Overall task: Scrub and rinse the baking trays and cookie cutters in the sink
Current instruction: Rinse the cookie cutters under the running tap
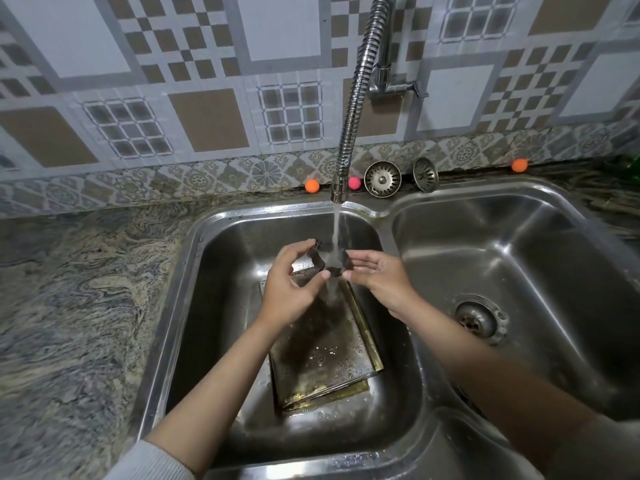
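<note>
Baking trays (322,355) lie stacked in the left basin (221,258), the faucet (353,109) above them.

The cookie cutter (327,259) is partly covered by the water stream (335,237) and by the fingers (313,276) of the left hand (289,285), so its outline cannot be told. The stacked baking trays (325,351) lie partly under both hands; how many there are is unclear. The green object (632,168) at the right edge is cut off. The faucet hose (360,91) runs out past the top edge.
</note>
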`<state>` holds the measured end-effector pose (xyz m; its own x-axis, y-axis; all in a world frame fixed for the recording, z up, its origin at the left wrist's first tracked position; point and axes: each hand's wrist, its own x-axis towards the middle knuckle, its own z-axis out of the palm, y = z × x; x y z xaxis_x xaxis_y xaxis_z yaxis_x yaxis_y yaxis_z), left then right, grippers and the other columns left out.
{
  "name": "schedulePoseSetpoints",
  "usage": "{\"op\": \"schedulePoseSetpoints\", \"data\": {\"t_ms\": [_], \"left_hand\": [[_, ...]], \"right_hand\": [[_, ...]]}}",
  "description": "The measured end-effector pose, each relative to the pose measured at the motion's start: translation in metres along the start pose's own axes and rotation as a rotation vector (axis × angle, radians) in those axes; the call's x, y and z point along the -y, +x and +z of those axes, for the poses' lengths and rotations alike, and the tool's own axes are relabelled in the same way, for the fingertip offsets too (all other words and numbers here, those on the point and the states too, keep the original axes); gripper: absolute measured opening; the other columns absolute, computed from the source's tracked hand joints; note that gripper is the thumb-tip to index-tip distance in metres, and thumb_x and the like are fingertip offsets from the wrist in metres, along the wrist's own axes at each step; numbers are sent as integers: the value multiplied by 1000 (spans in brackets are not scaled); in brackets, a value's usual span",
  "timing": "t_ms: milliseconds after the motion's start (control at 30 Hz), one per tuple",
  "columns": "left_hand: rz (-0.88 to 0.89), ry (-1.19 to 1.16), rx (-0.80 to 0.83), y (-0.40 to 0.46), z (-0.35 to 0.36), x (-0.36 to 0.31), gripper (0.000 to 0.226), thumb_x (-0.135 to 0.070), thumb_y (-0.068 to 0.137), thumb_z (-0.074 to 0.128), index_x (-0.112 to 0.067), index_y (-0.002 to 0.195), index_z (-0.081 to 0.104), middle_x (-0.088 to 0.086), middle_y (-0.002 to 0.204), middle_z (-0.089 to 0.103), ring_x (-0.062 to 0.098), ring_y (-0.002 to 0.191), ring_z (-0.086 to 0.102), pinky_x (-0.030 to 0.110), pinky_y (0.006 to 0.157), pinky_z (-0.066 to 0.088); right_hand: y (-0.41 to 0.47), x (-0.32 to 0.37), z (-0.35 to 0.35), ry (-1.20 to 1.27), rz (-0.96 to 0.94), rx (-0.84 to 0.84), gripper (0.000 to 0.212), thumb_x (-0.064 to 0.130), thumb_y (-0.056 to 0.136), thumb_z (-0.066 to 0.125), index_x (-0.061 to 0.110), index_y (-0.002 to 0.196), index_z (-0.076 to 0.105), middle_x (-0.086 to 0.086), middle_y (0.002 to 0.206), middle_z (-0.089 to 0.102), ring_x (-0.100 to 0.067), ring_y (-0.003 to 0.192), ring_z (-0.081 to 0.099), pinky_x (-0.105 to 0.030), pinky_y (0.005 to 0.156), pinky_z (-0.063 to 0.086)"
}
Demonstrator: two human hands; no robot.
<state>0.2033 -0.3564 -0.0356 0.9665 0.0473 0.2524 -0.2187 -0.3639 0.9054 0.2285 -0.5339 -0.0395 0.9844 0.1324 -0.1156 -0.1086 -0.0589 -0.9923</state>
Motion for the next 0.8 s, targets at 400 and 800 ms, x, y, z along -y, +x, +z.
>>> {"op": "schedulePoseSetpoints", "data": {"t_ms": [400, 800], "left_hand": [[-45, -44, 50, 5, -4, 5, 49, -13, 76, 78, -11, 121, 59, 0, 120, 63, 11, 116, 58, 30, 103, 45], [-162, 13, 490, 7, 31, 8, 69, -28, 74, 78, -21, 136, 48, -7, 134, 55, 6, 126, 49, 32, 110, 36]], "right_hand": [[10, 6, -11, 45, 57, 67, 42, -1, 70, 78, 17, 105, 63, -11, 108, 67, -21, 104, 64, -31, 93, 50], [-16, 56, -88, -682, 36, 216, 42, 10, 67, 81, 17, 104, 63, 8, 85, 58, -5, 74, 56, -19, 68, 46]]}}
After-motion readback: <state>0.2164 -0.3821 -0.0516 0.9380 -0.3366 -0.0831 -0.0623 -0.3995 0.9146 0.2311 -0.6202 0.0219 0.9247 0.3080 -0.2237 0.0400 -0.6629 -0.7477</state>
